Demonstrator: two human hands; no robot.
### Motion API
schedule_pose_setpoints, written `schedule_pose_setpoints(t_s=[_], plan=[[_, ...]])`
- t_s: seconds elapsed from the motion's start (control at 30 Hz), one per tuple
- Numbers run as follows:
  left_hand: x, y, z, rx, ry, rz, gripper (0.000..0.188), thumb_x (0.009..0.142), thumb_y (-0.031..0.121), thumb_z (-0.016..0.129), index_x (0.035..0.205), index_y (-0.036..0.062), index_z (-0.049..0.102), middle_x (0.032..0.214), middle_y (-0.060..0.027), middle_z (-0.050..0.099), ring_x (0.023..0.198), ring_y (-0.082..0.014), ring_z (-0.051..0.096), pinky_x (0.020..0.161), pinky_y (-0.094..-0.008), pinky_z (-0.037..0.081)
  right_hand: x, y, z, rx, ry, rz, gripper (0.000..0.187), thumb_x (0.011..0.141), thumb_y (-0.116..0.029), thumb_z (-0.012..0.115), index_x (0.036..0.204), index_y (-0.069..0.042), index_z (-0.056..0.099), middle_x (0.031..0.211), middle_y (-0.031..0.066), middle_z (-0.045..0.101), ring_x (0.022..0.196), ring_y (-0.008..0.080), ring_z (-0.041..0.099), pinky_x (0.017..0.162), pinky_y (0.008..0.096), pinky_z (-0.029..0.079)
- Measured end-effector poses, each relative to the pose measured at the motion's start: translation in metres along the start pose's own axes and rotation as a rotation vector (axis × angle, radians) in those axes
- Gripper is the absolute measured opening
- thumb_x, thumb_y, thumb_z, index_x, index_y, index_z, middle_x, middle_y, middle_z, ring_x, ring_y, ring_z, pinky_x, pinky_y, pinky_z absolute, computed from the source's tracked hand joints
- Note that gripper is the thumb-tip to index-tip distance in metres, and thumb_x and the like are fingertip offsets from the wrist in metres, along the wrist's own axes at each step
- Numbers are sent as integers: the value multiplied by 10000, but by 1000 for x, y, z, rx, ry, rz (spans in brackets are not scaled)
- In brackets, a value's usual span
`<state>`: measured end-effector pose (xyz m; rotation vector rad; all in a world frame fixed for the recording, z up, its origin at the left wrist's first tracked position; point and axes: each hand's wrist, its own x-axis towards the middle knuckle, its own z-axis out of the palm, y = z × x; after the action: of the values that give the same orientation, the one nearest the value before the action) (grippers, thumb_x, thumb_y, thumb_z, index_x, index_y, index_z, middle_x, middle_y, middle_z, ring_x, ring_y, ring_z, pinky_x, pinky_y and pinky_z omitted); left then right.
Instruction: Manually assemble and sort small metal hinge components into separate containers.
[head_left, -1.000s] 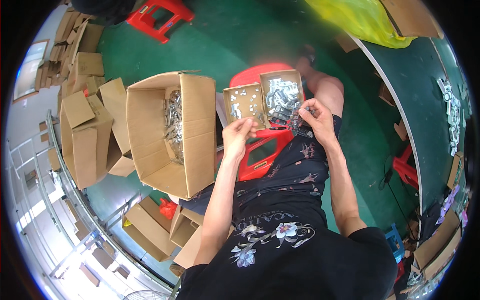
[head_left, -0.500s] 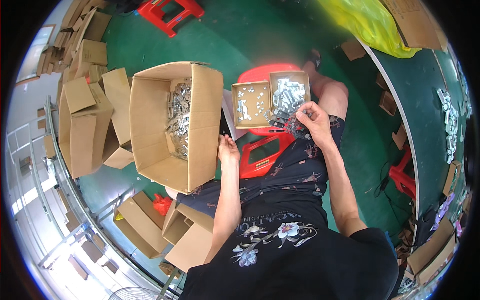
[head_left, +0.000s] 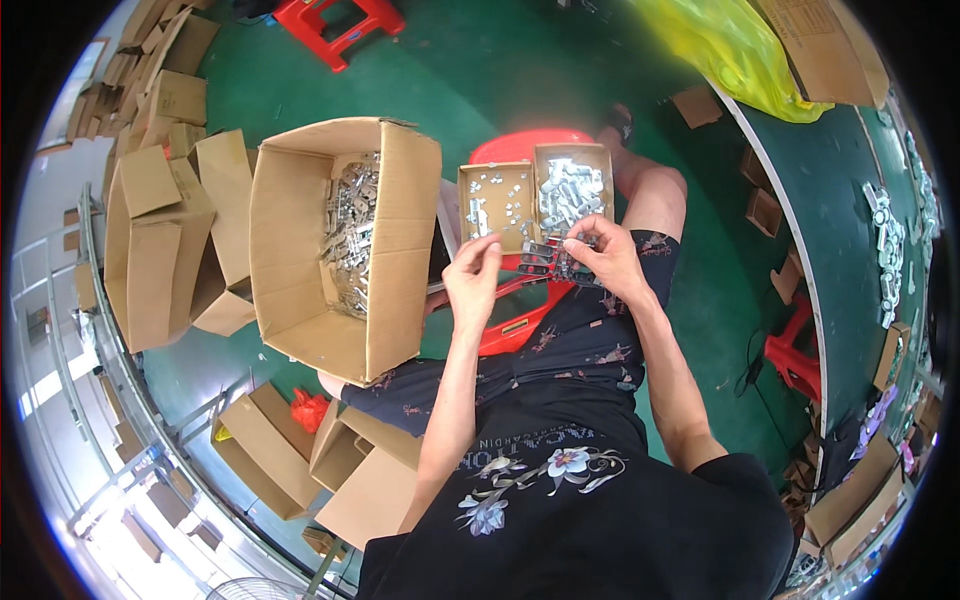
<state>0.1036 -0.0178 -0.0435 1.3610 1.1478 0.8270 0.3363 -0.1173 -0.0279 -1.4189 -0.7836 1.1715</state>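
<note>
My left hand (head_left: 473, 280) is raised at the near edge of a shallow cardboard box (head_left: 487, 172) with small silvery pieces scattered in it. Its thumb and fingers are pinched together; anything between them is too small to make out. My right hand (head_left: 607, 260) is closed at the fingertips on a small metal part, above several dark elongated metal parts (head_left: 538, 262) at the near side of the boxes. Beyond it, a second small box (head_left: 541, 152) holds a heap of silvery metal pieces (head_left: 572, 190). Both boxes rest on a red plastic stool (head_left: 510, 328) between my legs.
To the left stands a large open carton (head_left: 405, 240) with many metal parts (head_left: 352, 235) inside. More cartons (head_left: 165, 250) crowd the far left. A green-topped table (head_left: 850, 220) with silvery parts runs along the right. Another red stool (head_left: 335, 28) stands at the back.
My left hand has come up from beside the large carton to the near edge of the shallow box, its fingers now pinched. My right hand has shifted slightly left and nearer, staying by the dark parts.
</note>
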Motion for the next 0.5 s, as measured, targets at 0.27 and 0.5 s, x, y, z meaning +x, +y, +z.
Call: schedule_pose_setpoints(t_s=[0.27,0.5], plan=[[3,29,14,-121,-204,-201,156,989,24,749,1128,-32,795,897,-25,769,786,-55,667,724,-229,546,-3,-15,9,-42,15,4,133,975,-61,782,1052,-11,686,896,-5,714,736,23,616,619,214,508],[3,30,19,-158,-219,-253,127,984,5,747,1102,-36,772,917,-30,772,804,-66,685,747,-231,556,-10,-10,12,-101,68,-65,138,967,-56,791,1047,-5,690,904,1,731,727,27,611,613,224,492]])
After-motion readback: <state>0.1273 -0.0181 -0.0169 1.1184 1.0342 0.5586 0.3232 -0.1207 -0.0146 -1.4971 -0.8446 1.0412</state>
